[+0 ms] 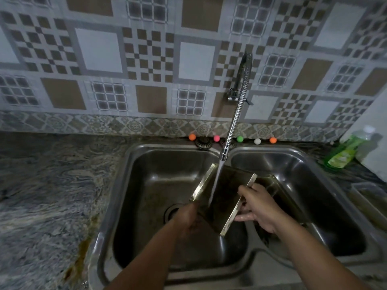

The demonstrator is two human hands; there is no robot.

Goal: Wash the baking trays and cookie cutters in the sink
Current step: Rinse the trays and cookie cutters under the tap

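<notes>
The baking tray [227,197] is being held tilted over the left basin of the double sink [134,185], between the two hands. The right hand [258,208] is gripping its right rim, with the fingers curled around the edge. The left hand [188,218] is holding the tray's lower left corner. Water from the flexible faucet [234,122] is running onto the tray's inner surface.

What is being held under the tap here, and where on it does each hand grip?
A baking tray: the right hand grips its right rim, the left hand holds its lower left corner.
</notes>
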